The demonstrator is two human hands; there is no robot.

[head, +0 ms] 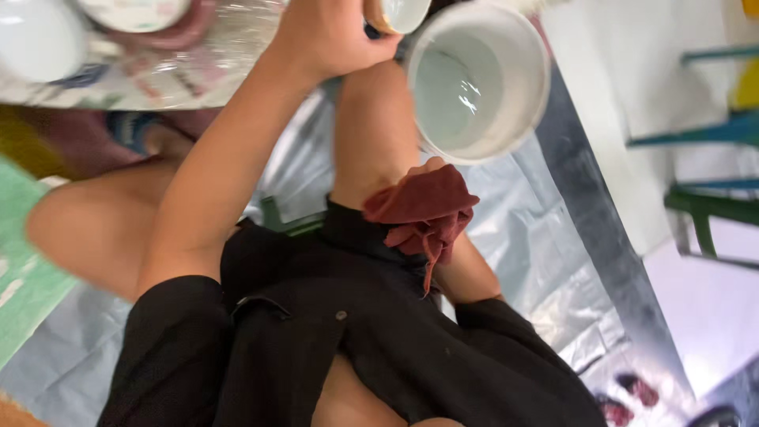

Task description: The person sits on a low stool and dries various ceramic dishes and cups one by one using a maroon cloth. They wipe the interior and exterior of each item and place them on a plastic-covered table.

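Two hands at work, seen from above over a black short-sleeved shirt [316,348]. The left hand [336,35] is raised near the top edge, its fingers [379,43] curled tight round the lower part of a small white ceramic cup [403,12], most of which is cut off by the frame. The right hand [427,170] is almost wholly hidden under a crumpled dark red cloth [423,209]; fingers appear bunched into the cloth, though I cannot tell exactly how they close. Just beyond that hand stands a round white plastic bucket [478,79] holding clear water, touching or just beside the cloth. Underfoot, a grey crinkled plastic sheet [522,237] covers the floor. Upper left, a worktop [142,79] under shiny clear film carries a white bowl [35,35]. Far right, green metal furniture legs [704,205] against pale flooring.
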